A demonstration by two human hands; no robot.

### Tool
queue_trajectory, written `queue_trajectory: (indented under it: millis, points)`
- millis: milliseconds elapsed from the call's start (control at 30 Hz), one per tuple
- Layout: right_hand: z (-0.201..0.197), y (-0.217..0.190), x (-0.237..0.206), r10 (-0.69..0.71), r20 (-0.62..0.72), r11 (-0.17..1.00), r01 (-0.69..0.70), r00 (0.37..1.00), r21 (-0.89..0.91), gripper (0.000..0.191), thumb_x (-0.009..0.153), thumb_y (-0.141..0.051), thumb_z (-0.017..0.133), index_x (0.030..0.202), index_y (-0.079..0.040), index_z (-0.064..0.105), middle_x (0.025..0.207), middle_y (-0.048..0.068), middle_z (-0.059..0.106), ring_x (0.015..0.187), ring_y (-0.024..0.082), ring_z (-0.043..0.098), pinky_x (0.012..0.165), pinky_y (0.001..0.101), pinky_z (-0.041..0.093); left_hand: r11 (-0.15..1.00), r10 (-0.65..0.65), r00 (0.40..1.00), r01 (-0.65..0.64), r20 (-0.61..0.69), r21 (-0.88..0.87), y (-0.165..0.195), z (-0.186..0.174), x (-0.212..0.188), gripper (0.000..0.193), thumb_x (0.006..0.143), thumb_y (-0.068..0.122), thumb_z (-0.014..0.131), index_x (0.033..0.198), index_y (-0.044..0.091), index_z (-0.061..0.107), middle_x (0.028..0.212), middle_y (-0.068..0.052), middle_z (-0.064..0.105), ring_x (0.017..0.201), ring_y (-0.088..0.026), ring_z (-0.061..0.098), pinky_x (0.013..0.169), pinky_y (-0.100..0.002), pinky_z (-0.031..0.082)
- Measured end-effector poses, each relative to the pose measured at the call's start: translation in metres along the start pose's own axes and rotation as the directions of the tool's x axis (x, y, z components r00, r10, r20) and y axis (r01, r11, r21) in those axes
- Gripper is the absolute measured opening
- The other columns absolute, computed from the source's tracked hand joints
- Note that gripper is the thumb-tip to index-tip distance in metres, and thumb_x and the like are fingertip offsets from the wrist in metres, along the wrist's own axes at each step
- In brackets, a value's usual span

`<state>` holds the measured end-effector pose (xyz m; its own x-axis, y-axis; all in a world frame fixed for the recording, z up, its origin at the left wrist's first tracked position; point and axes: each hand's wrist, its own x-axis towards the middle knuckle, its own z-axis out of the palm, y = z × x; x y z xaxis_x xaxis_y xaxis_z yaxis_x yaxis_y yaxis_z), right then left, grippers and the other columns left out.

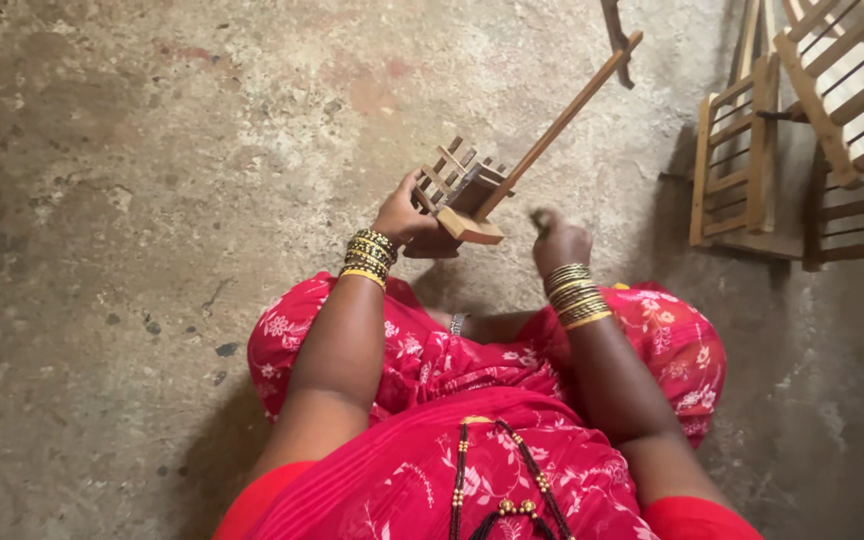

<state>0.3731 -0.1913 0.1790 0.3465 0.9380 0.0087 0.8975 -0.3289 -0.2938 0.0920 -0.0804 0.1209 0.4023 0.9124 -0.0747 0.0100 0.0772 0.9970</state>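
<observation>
My left hand (410,218) grips a small wooden slatted frame (460,183) with a long wooden stick (562,118) running up and to the right from it. The frame is held above the concrete floor (132,200), in front of my knees. My right hand (558,240) is closed around a small dark object (539,218) just right of the frame, not touching it. What the dark object is cannot be told. Both wrists carry gold bangles. I sit on the floor in red flowered cloth.
Several finished wooden slatted racks (732,160) stand and lean at the upper right, some stacked (847,90). Another wooden piece (616,40) lies near the stick's far end. Stained concrete floor stretches to the left.
</observation>
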Motion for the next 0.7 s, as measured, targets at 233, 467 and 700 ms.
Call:
queue_trajectory:
  millis: [233,467,700]
  points:
    - [-0.048,-0.024,0.058,-0.366,-0.534,0.907,0.42,0.762,-0.023,0.027,0.092,-0.004,0.065,0.112,-0.016,0.078,0.099,0.01,0.077,0.085,0.032,0.069,0.079,0.0464,0.055,0.969,-0.024,0.999,0.032,-0.037,0.247,0.008,0.002,-0.001,0.108,0.056,0.031,0.089,0.152,0.01,0.045,0.13,-0.012,0.07,0.118,-0.022,0.067,0.103,-0.034,0.052]
    - [-0.034,-0.068,0.013,-0.614,-0.532,0.763,0.61,0.583,-0.212,0.026,0.086,-0.002,0.065,0.105,-0.014,0.078,0.108,0.004,0.078,0.098,0.024,0.072,0.087,0.0434,0.055,0.976,0.016,1.0,-0.014,-0.01,0.216,0.019,0.003,0.0,0.11,0.055,0.034,0.092,0.151,0.01,0.044,0.131,-0.012,0.069,0.12,-0.023,0.067,0.104,-0.035,0.052]
    - [-0.049,-0.045,-0.011,-0.447,-0.233,0.888,0.459,0.863,-0.002,0.026,0.084,-0.006,0.065,0.097,-0.021,0.083,0.087,0.006,0.077,0.084,0.027,0.072,0.08,0.0412,0.057,0.961,0.049,0.997,-0.063,0.06,0.269,0.046,0.009,-0.013,0.112,0.053,0.04,0.092,0.151,0.009,0.047,0.132,-0.015,0.07,0.122,-0.026,0.068,0.106,-0.036,0.051]
